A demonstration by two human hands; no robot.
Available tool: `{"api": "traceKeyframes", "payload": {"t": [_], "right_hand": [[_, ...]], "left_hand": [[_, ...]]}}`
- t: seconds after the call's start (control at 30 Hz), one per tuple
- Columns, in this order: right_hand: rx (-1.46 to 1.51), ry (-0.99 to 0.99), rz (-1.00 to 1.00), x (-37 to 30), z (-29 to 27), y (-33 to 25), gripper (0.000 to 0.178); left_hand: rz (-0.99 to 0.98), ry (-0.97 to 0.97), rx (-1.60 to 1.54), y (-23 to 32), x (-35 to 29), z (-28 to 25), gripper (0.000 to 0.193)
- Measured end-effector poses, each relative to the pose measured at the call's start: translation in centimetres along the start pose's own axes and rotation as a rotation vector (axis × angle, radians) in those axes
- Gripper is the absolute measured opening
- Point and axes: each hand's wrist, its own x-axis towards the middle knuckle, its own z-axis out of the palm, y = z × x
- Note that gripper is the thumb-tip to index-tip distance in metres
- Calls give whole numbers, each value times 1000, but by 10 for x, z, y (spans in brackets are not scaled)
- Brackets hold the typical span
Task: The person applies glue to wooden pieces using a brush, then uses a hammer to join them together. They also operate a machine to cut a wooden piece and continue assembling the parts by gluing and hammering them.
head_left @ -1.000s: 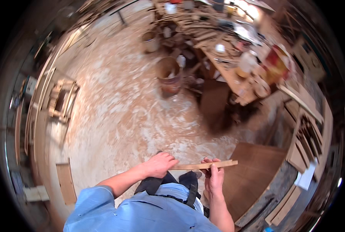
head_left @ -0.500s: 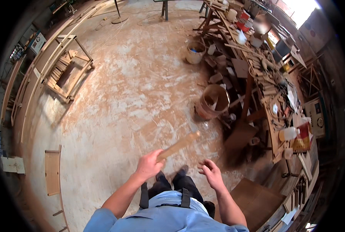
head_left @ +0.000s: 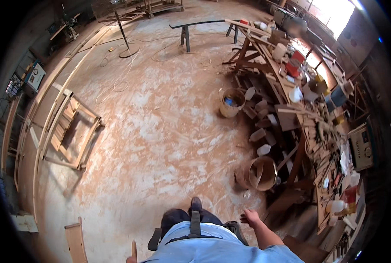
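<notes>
At the lower edge, a sliver of my left hand (head_left: pixel 131 259) shows, closed on a wooden strip (head_left: pixel 134 250) that stands up from it. Most of that hand and the strip's lower part are out of the picture. My right hand (head_left: pixel 251 218) hangs over the floor to the right of my legs, holding nothing, its fingers loosely apart. Nearest to it is a large round tub (head_left: pixel 243 175), a little farther ahead, and the hand does not touch it.
Along the right runs a cluttered workbench (head_left: pixel 307 127), with jugs beneath it and a bucket (head_left: pixel 229 110) alongside. A wooden frame stand (head_left: pixel 90 147) is at the left. A dark trestle (head_left: pixel 186 38), a fan stand (head_left: pixel 122 33) and a loose cable (head_left: pixel 116 85) are ahead.
My left hand has dropped toward the lower edge with the wooden strip. My right hand has lowered a little to the right. Tub, bench and stand appear lower in the view.
</notes>
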Motion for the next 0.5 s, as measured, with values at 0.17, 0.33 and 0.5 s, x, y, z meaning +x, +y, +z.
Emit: {"api": "traceKeyframes", "payload": {"t": [0.17, 0.33, 0.5], "right_hand": [[-228, -171, -299, 39, 148, -263, 31], [-198, -116, -374, 102, 263, -448, 30], [-283, -70, -124, 140, 324, -526, 32]], "left_hand": [[-9, -87, -207, 168, 6, 11, 55], [122, -61, -334, 373, 65, -19, 49], [545, 264, -28, 699, 62, -124, 45]]}}
